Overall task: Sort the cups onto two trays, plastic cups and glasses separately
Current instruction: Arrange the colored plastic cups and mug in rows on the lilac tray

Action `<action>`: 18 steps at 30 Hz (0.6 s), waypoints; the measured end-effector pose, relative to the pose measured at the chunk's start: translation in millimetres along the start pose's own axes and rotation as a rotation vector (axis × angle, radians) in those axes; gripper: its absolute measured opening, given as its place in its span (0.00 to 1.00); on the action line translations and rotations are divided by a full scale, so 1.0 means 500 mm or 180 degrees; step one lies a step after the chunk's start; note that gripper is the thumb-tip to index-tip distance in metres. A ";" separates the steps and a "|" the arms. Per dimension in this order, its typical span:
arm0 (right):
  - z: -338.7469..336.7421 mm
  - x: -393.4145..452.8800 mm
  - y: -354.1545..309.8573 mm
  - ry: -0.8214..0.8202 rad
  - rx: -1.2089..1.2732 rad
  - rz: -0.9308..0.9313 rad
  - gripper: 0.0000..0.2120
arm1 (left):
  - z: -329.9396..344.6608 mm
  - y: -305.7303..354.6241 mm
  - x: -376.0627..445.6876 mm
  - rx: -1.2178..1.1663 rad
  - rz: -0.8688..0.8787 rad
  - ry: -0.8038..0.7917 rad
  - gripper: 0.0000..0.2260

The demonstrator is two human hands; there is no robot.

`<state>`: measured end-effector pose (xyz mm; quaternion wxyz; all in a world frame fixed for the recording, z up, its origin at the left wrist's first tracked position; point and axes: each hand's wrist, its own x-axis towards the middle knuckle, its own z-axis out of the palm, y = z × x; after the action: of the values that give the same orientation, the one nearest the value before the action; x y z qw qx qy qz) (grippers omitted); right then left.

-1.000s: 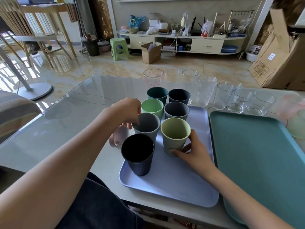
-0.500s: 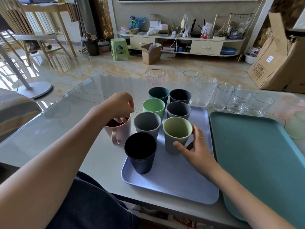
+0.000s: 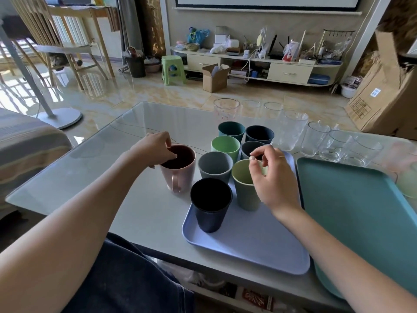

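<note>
A lavender tray (image 3: 248, 245) holds several plastic cups, among them a dark navy one (image 3: 211, 204) at the front, a grey one (image 3: 215, 166) and a light green one (image 3: 242, 190). Just left of the tray stands a pink mug (image 3: 180, 177) with a handle; my left hand (image 3: 155, 147) pinches its far rim. My right hand (image 3: 274, 179) hovers over the light green cup with loosely curled fingers, holding nothing. The teal tray (image 3: 361, 211) on the right has nothing on it. Several clear glasses (image 3: 316, 138) stand in a row behind both trays.
A glass with a pink print (image 3: 225, 111) stands behind the cups. Pale pink and pale green cups (image 3: 408, 184) sit at the far right edge, blurred. The glass-topped table (image 3: 101, 177) ends close to my lap; cardboard boxes (image 3: 383, 98) stand beyond on the right.
My left hand left the grey cup, took the pink mug by its rim and shifted it towards the tray. My right hand let go of the light green cup and rose above it.
</note>
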<state>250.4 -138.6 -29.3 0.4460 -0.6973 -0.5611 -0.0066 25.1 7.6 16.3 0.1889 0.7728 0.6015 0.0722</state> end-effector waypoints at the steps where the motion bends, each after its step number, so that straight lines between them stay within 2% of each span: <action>1: 0.003 0.005 -0.006 -0.0002 -0.0073 0.0061 0.03 | 0.000 -0.003 0.001 0.0009 -0.0028 0.0022 0.18; 5: 0.012 0.012 -0.022 -0.0180 -0.0227 0.0178 0.03 | 0.008 -0.013 0.006 0.0101 -0.0165 0.0010 0.23; 10: 0.020 0.026 -0.039 -0.0230 -0.0120 0.0023 0.02 | 0.022 -0.022 0.011 0.0058 -0.0219 -0.0225 0.12; 13: 0.033 0.038 -0.066 -0.0387 -0.0065 -0.0073 0.02 | 0.030 -0.025 0.013 -0.0303 -0.0372 -0.0333 0.10; 15: 0.043 0.045 -0.086 -0.0543 -0.0015 -0.0180 0.01 | 0.026 -0.022 0.011 -0.0486 -0.0506 -0.0202 0.10; 18: 0.059 0.054 -0.113 -0.0758 -0.0022 -0.0331 0.02 | -0.002 -0.021 0.011 -0.0473 -0.0628 0.0462 0.10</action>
<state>201.3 -100.5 1.4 0.3728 -0.6647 -0.6454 0.0512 16.8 15.5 12.7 0.2077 0.6866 0.6797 0.1534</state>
